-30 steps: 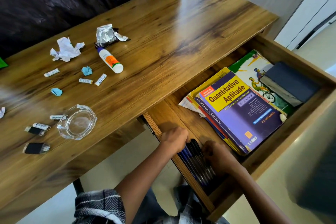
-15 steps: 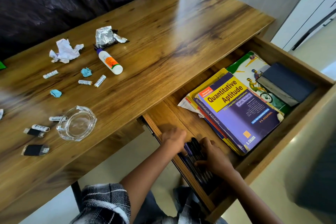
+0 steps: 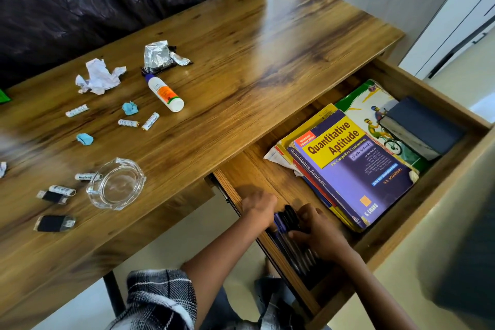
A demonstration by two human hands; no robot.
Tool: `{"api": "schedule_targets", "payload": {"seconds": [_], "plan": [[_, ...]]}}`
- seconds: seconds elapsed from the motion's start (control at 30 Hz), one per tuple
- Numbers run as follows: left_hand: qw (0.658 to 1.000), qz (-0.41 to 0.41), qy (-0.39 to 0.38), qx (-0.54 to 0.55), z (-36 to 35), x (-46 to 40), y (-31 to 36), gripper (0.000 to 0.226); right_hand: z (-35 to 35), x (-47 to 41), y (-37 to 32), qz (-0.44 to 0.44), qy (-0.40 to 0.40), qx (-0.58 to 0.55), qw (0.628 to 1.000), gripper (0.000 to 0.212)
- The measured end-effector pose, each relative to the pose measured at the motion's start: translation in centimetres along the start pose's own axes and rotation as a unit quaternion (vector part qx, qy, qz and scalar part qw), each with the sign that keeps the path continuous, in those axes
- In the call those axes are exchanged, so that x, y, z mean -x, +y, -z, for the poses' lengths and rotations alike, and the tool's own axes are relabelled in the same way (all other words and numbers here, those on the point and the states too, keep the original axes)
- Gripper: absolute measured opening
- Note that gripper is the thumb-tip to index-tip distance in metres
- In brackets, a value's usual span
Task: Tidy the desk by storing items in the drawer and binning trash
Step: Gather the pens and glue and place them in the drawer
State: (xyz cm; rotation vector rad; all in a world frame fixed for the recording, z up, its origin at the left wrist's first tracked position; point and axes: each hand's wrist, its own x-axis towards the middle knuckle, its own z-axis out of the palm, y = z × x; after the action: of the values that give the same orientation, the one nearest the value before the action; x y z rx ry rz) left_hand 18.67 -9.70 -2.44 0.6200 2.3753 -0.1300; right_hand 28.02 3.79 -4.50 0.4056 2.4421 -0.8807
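The bundle of pens [image 3: 290, 238] lay in the open drawer [image 3: 417, 195] along its near-left wall, squeezed between the two hands, with the left hand [image 3: 258, 207] at its 9 o'clock and the right hand [image 3: 320, 233] at its 3 o'clock. At 2 o'clock from the pens a purple and yellow book [image 3: 353, 171] topped a stack, and farther along the same line a dark blue book [image 3: 422, 127] lay over a cycling-cover book [image 3: 372, 112]. The drawer's left wall pressed close against the left hand and hemmed the pens in on that side. On the desk [image 3: 241, 67], well apart from the drawer at 10 o'clock, sat a glass ashtray [image 3: 115, 183], two black USB sticks [image 3: 53, 223], several small batteries [image 3: 150, 121], two blue paper wads [image 3: 130, 108], a crumpled white paper [image 3: 97, 76], a white bottle [image 3: 164, 92] and a foil wrapper [image 3: 158, 56] touching the bottle's cap end. The left hand's fingers curled down against the pens' left side by the wall; whether they actually closed around any pen could not be told. The right hand's fingers bent over the pens' cap ends, thumb against the barrels, holding the bundle from the right. A plaid sleeve [image 3: 160, 300] covered the left upper arm.
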Motion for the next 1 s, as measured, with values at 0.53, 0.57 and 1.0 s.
{"api": "schedule_targets", "payload": {"seconds": [0.53,0.57,1.0], "plan": [[0.9,-0.095,0.387,0.174,3.7,5.9,-8.9,0.046,3.8,-1.0,-14.7,0.216,0.228,-0.129,0.941,0.014],[0.891,-0.076,0.41,0.178,4.1,6.1,-10.2,0.045,3.8,-1.5,-16.3,0.234,0.228,-0.126,0.937,0.015],[0.883,0.026,0.453,0.117,1.7,3.5,-18.1,0.053,2.5,-14.2,-31.4,0.231,0.245,0.0,0.942,0.045]]}}
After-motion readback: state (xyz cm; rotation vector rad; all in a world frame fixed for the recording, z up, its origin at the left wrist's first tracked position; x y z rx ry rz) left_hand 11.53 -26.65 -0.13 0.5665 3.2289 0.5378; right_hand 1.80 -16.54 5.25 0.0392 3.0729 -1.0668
